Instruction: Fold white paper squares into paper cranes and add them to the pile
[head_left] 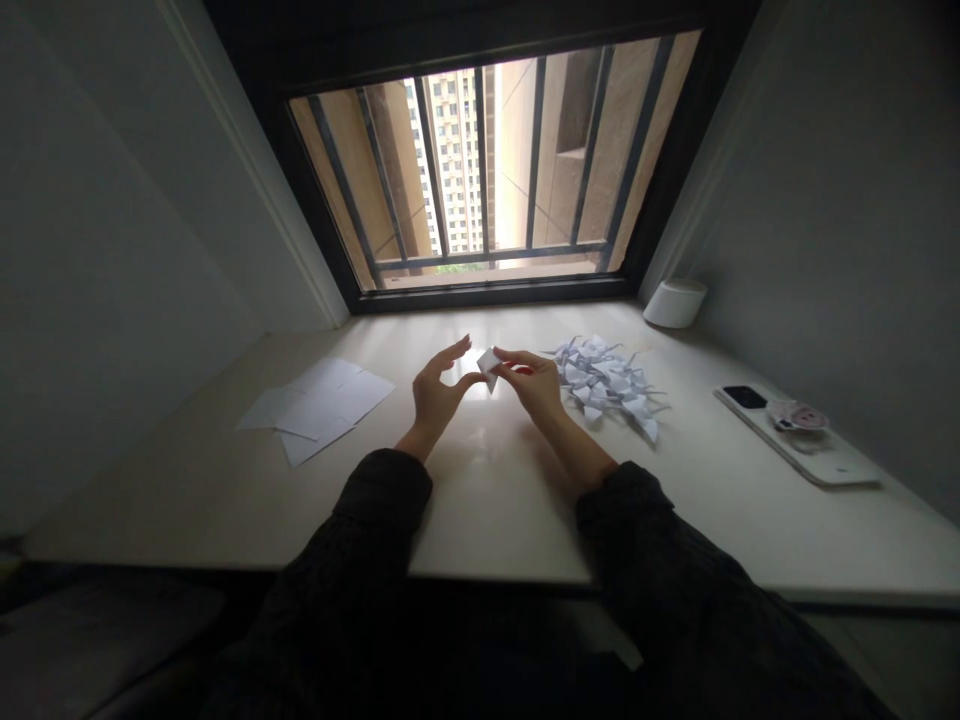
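A small folded white paper piece (488, 366) is held above the pale desk (487, 480), between both hands. My right hand (534, 382) pinches it from the right with closed fingers. My left hand (438, 388) touches its left edge with the thumb, while the other fingers are raised and spread. Right of the hands lies a pile of several folded white paper cranes (609, 385). Dark sleeves cover both forearms.
Several flat white paper sheets (319, 406) lie at the left of the desk. A white phone (795, 432) with a round sticker lies at the right, and a white round container (674, 302) stands by the barred window (491, 170).
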